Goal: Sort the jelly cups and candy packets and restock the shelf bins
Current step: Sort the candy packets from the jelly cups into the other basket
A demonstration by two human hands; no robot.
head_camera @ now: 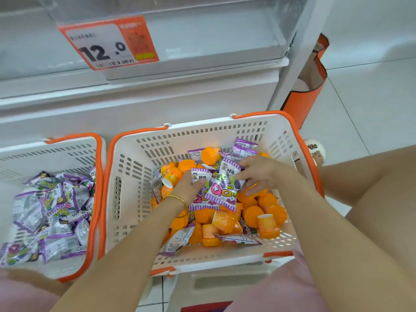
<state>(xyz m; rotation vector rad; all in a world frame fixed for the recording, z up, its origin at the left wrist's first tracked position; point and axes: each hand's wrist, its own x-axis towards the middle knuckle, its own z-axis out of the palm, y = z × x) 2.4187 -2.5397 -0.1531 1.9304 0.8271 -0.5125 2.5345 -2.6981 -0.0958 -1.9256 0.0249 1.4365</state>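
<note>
- A thin gold bangle (177,199) rings the wrist of the left hand (189,188).
- A pale pink garment (276,289) covers the lap.
- A white fluffy slipper (315,150) bears cartoon motifs.

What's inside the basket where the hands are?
Orange jelly cups and purple candy packets, all mixed up in the basket. The left hand and right hand each hold packets on top. Whatever lies under the pile is hidden.
</note>
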